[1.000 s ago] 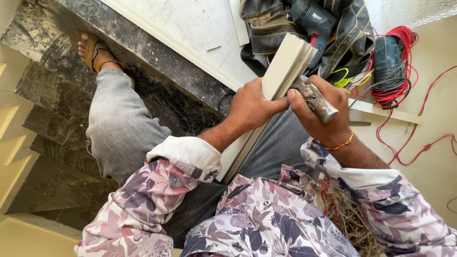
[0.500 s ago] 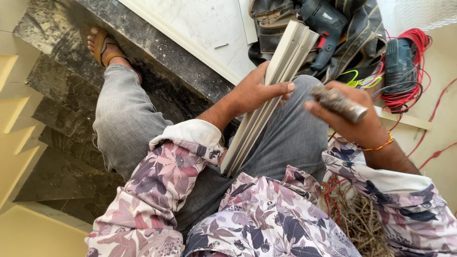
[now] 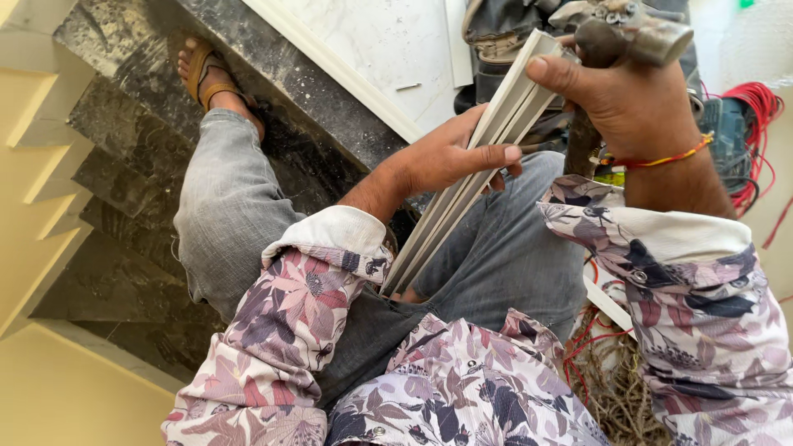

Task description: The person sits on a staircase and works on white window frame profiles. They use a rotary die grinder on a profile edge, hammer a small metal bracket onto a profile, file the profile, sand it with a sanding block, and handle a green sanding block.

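Observation:
I sit on dark marble stairs with a long white plastic channel strip slanting across my lap. My left hand grips the strip at its middle, fingers wrapped over its edge. My right hand is closed around the wooden handle of a hammer, whose worn metal head shows at the top edge. The right thumb touches the strip's upper end. The strip's lower end disappears behind my left sleeve.
Dark marble steps descend at the left, where my sandalled foot rests. A white marble landing lies ahead. A tool bag, a power tool and coiled red wire sit at the upper right. Tangled rope lies by my right hip.
My right hand with the hammer has risen up and toward the strip's top end. The left hand keeps its hold on the strip. The camera has moved closer.

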